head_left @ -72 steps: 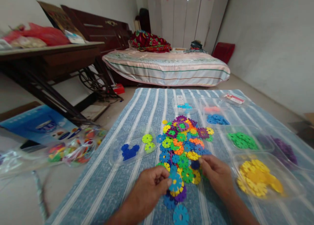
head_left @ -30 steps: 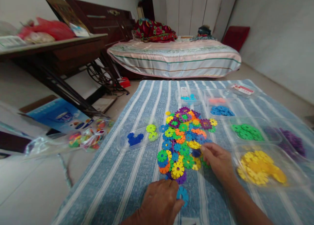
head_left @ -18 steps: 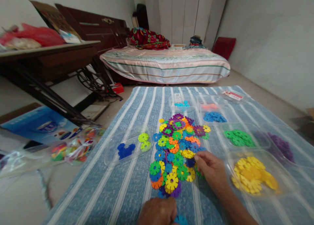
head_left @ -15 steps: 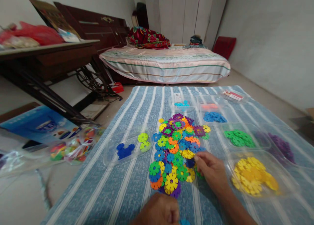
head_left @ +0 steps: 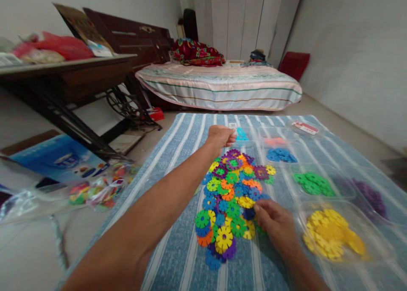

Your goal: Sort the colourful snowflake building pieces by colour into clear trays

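A heap of multicoloured notched plastic discs (head_left: 233, 212) lies on the striped cloth. My left hand (head_left: 221, 135) reaches over its far end, fingers pinched together on a light-blue notched disc (head_left: 241, 133) at the clear box with light-blue pieces. My left forearm crosses the view and hides most of the box at the left. At the heap's right edge is my right hand (head_left: 275, 218), thumb and fingers closed together. Its fingertips touch the heap beside a yellow disc (head_left: 246, 202) and a dark-blue disc (head_left: 249, 213); what they pinch is unclear.
Clear boxes hold blue discs (head_left: 281, 155), orange discs (head_left: 275, 141), green discs (head_left: 313, 184), purple pieces (head_left: 370, 198) and yellow discs (head_left: 330, 234). A lid with a red label (head_left: 305, 127) lies at the far right. Beyond stands a bed (head_left: 219, 87); a sewing table (head_left: 95, 60) is at left.
My left hand has moved from the near edge forward to the light-blue box. My right hand stays at the heap's right side. The camera view has shifted slightly.
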Motion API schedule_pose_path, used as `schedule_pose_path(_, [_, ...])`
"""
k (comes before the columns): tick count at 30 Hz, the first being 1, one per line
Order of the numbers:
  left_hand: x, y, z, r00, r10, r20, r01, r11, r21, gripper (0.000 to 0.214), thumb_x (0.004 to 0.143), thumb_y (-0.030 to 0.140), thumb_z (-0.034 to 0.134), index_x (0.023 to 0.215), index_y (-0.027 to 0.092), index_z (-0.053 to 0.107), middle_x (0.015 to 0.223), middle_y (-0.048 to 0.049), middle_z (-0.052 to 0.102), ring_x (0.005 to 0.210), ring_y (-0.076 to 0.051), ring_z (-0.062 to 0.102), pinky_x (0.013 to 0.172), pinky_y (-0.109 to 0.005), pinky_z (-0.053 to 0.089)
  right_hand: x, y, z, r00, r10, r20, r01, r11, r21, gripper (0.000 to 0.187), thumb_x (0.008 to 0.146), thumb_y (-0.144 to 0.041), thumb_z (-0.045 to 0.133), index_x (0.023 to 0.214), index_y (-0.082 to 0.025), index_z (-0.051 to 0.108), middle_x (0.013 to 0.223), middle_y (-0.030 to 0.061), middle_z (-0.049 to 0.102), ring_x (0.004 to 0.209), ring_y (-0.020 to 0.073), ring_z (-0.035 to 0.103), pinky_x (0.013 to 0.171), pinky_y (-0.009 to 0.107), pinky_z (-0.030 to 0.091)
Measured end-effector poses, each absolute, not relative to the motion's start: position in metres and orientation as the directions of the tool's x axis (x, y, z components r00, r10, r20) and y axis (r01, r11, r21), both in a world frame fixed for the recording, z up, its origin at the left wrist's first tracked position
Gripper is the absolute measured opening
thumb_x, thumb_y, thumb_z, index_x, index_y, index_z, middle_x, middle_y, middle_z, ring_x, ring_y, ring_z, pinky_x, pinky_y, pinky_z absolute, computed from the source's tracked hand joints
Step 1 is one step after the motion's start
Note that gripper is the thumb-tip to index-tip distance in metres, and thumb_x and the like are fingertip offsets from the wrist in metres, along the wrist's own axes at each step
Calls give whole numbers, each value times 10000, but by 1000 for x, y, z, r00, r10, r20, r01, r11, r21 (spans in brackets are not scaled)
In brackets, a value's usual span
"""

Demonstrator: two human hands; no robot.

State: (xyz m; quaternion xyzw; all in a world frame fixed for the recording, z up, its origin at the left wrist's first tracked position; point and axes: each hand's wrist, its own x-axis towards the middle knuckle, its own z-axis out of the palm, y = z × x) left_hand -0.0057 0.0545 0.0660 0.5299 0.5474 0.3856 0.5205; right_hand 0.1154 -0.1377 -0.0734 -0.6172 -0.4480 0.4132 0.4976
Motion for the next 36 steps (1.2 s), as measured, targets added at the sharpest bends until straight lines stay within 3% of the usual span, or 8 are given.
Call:
schedule_pose_path(4, [-14, 28, 54, 211, 963, -168, 225, 120, 967, 80, 761, 163, 563, 692, 125, 574, 619, -11, 626, 496, -70, 540, 500, -188, 410, 115, -137, -70, 239, 970, -47, 146, -84, -986, 322, 768, -480, 588, 726, -165, 637, 464, -44, 484, 424, 86, 424, 421, 195, 326])
schedule_pose_path(7, [-37, -11, 41, 361, 925, -120, 411, -42, 911, 77, 737, 201, 581, 690, 142, 596, 600, 12, 613, 490, -78, 522, 484, -189, 375, 115, -137, -67, 244, 969, -37, 159, -78, -984, 309, 763, -467, 590, 716, -165, 637, 459, -46, 481, 419, 82, 415, 416, 193, 319])
schedule_pose_path(12, [-82, -74, 26, 525, 850, -47, 741, -429, 517, 144, 780, 183, 510, 656, 166, 579, 572, 25, 548, 542, -112, 510, 533, -227, 357, 118, -138, -67, 248, 968, -39, 186, -87, -979, 295, 766, -456, 592, 745, -166, 645, 472, -41, 504, 429, 89, 443, 427, 199, 345])
schedule_pose_path(14, [-97, -96, 19, 553, 832, -35, 766, -491, 415, 165, 818, 190, 471, 701, 170, 586, 654, -3, 593, 617, -140, 552, 577, -249, 403, 118, -138, -67, 246, 968, -42, 189, -91, -978, 295, 765, -455, 593, 749, -166, 645, 468, -44, 500, 425, 88, 439, 425, 198, 344])
schedule_pose_path(18, [-120, -131, -2, 581, 808, 99, 741, -575, 347, 186, 848, 216, 476, 971, 179, 611, 990, -82, 654, 932, -213, 600, 798, -335, 497, 119, -139, -67, 237, 971, -19, 225, -74, -971, 285, 763, -444, 599, 758, -164, 650, 462, -47, 503, 420, 83, 431, 423, 193, 333])
schedule_pose_path(22, [-130, -151, -29, 572, 785, 236, 739, -619, 266, 395, 829, 303, 566, 1204, 186, 529, 1325, -143, 512, 1231, -293, 462, 1001, -466, 424, 119, -140, -68, 232, 973, -9, 230, -63, -971, 284, 763, -443, 599, 762, -163, 650, 462, -47, 506, 423, 84, 437, 427, 193, 338])
schedule_pose_path(27, [-128, -158, -48, 520, 823, 229, 784, -566, 254, 523, 824, 395, 578, 1276, 153, 472, 1395, -186, 437, 1269, -322, 432, 996, -505, 439, 120, -139, -67, 231, 973, -13, 220, -65, -973, 291, 756, -450, 599, 767, -164, 647, 469, -44, 511, 424, 90, 445, 423, 196, 347])
schedule_pose_path(36, [-108, -162, -45, 510, 815, 276, 729, -579, 365, 345, 855, 191, 504, 1199, 177, 524, 1291, -140, 536, 1213, -255, 502, 986, -437, 476, 119, -140, -64, 224, 975, -11, 243, -67, -968, 288, 754, -450, 595, 766, -168, 649, 474, -40, 522, 429, 94, 456, 429, 197, 359])
